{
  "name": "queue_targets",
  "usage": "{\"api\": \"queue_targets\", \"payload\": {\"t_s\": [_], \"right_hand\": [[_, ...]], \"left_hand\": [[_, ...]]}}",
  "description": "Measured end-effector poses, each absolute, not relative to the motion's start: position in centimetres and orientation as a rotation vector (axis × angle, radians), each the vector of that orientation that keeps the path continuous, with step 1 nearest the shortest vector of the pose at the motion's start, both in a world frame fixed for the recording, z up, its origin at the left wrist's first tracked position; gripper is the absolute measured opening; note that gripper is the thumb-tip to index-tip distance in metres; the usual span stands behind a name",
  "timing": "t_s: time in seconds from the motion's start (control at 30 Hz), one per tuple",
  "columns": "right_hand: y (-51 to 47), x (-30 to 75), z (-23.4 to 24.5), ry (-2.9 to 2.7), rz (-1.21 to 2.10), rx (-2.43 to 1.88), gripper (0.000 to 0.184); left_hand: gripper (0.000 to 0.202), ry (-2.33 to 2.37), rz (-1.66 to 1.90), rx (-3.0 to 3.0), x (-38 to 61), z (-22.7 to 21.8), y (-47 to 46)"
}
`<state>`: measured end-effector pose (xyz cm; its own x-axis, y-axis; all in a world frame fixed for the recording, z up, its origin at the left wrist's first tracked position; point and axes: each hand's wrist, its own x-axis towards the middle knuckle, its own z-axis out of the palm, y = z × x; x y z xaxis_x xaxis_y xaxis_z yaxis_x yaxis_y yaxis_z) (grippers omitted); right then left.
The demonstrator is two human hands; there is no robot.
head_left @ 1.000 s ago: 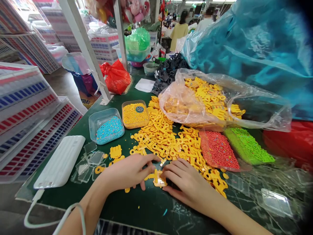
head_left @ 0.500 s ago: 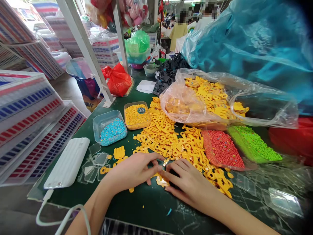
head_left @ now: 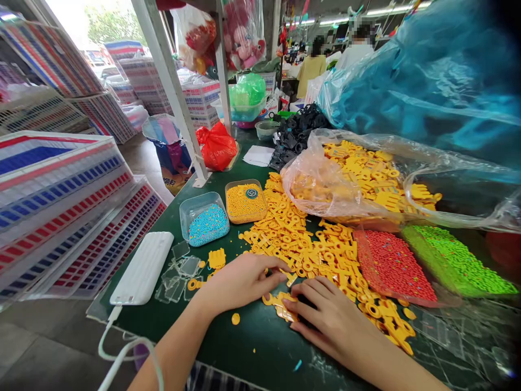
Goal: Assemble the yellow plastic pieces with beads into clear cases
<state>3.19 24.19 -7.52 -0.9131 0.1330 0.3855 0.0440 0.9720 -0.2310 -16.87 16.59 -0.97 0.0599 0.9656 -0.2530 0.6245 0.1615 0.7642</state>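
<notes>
My left hand [head_left: 251, 279] reaches in over the table, index finger stretched and thumb a little apart from it. Its tips are beside a small shiny yellow piece [head_left: 292, 279] at the near edge of the loose pile of yellow plastic parts [head_left: 291, 233]. I see nothing clearly held in it. My right hand [head_left: 331, 307] bends its fingers and thumb around one end of a flat yellow plastic part [head_left: 280, 304], which lies on the table between the hands. The fingertips partly cover that part.
Tubs of blue beads [head_left: 208, 221] and yellow beads [head_left: 245, 202] stand behind the left hand. Bags of red beads [head_left: 396, 266] and green beads [head_left: 464, 258] lie right. A white power bank [head_left: 142, 269] with a cable and clear plastic squares [head_left: 176, 288] lie left. An open bag [head_left: 317, 179] holds more yellow parts.
The whole view has shifted, so the table appears further right and lower. Both hands keep nearly the same place by the yellow parts; more of the flat part shows between them.
</notes>
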Motion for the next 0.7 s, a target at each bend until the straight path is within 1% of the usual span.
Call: {"api": "queue_targets", "payload": {"t_s": [0.17,0.23,0.33,0.43,0.6,0.7], "right_hand": [[24.1,3.3,-7.4,-2.738,0.287,-0.119,0.012],[24.2,3.5,-7.2,-2.746,0.297,-0.125,0.011],[24.3,3.6,-6.8,-2.756,0.316,-0.156,0.011],[24.2,3.7,-6.4,-2.762,0.306,-0.188,0.009],[24.2,3.7,-6.8,-2.702,0.296,-0.161,0.008],[24.2,3.6,-7.5,-2.632,0.285,-0.14,0.01]], "left_hand": [[0.027,2.168,0.88,1.566,-19.3,-0.6,16.5],[0.026,2.412,0.9,1.517,-20.6,-0.8,16.3],[0.028,2.725,0.595,1.407,-22.2,-1.6,16.1],[0.027,2.828,0.319,1.349,-22.6,-2.4,16.1],[0.028,2.86,0.188,1.266,-21.8,-2.7,16.7],[0.027,2.874,0.219,1.213,-21.7,-2.6,17.1]]}}
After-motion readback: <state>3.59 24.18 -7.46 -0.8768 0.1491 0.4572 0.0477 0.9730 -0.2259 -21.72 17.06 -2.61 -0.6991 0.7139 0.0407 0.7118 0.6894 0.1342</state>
